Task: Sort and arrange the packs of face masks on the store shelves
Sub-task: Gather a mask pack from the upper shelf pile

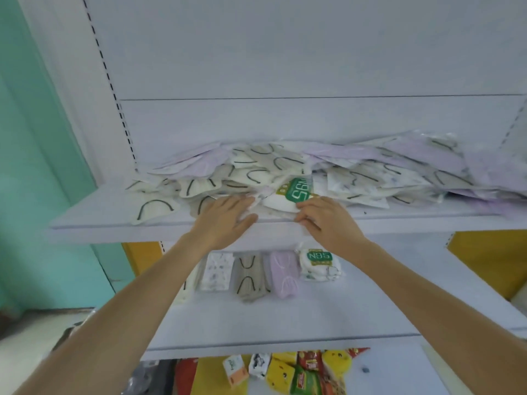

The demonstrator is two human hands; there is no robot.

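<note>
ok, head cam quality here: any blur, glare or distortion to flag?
Head view: light flat and even, no glare, shadows faint; wide-angle bowing curves the top shelf edge; whole frame soft, pile smeared toward the right edge; N95 print readable on the top pack and the lower pack.

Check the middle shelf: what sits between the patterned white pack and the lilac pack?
A beige pack with black ear loops lies between the patterned white pack and the lilac pack, close against both. The head view shows it.

Mask pile [313,169] on upper shelf [114,223]; sorted packs [256,272] below.
</note>
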